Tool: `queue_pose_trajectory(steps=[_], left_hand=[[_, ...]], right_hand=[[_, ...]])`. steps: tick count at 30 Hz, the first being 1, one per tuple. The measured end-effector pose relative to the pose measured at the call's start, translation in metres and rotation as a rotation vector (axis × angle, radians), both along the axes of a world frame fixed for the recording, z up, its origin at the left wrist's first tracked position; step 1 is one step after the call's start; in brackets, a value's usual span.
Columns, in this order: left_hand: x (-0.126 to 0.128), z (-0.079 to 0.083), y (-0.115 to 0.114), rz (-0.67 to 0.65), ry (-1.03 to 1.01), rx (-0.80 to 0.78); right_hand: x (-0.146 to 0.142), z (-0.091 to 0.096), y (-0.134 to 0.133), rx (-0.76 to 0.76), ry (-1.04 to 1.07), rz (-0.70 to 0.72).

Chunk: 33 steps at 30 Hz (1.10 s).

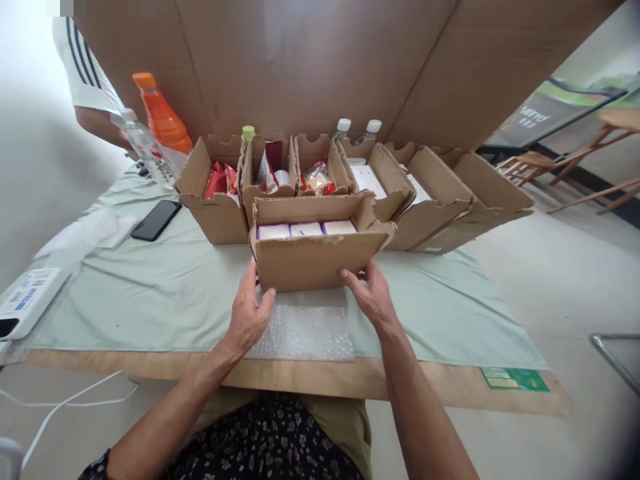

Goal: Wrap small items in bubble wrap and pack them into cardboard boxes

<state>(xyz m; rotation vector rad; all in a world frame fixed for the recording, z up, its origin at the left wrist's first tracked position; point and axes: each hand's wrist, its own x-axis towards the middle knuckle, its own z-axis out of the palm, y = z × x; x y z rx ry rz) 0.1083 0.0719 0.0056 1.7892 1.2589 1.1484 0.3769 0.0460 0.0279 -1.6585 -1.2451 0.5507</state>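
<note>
In the head view, a long, open-topped brown cardboard box (305, 263) is at the frame's centre, between the bare left hand (249, 310) and bare right hand (373, 293), its long axis running left to right. Equally near, both hands grasp its lower ends, turned inward, the right thumb (349, 276) against the front face.

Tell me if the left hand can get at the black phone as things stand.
Probably yes, though the left hand would have to leave the near cardboard box; nothing seems to stand between that hand and the black phone, which lies uncovered on the pale green cloth.
</note>
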Motion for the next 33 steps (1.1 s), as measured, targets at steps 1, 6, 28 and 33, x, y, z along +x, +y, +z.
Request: queue_pose_trajectory(steps=[1, 6, 28, 33], left_hand=[[0.001, -0.001, 0.008, 0.026, -0.012, 0.004], [0.006, -0.001, 0.042, 0.099, -0.08, 0.005], [-0.091, -0.018, -0.055, -0.267, 0.865, 0.237], [-0.042, -0.005, -0.077, -0.359, 0.779, 0.326]], right_hand=[[0.0, -0.001, 0.006, 0.012, 0.003, 0.024], [-0.008, -0.015, 0.014, 0.042, 0.005, 0.003], [-0.022, -0.049, -0.137, -0.19, -0.822, -0.06], [-0.087, -0.034, -0.107, -0.081, -0.84, 0.188]])
